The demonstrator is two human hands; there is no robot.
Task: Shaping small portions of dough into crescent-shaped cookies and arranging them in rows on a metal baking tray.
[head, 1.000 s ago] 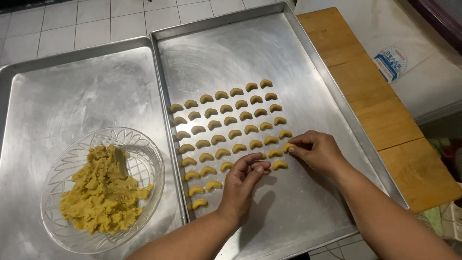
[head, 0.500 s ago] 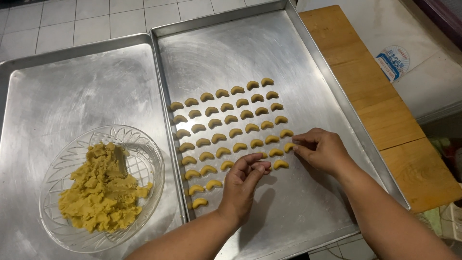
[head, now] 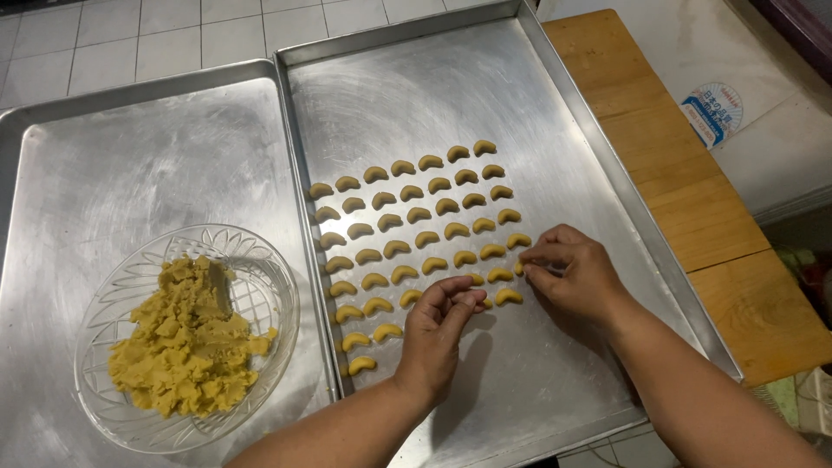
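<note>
At the tray's five o'clock, right hand pinches a crescent, left hand half-curled, holding nothing, bare metal beyond.

White square tiles with grey grout covered the surface along the upper left edge; to the right stood a wooden bench or table of warm orange-brown planks, its boards joined crosswise; beyond it lay a pale, creased sheet or sack bearing a small blue-and-red label; a dark strip crossed the top right corner; the light was soft and even, throwing only faint shadows.
</note>
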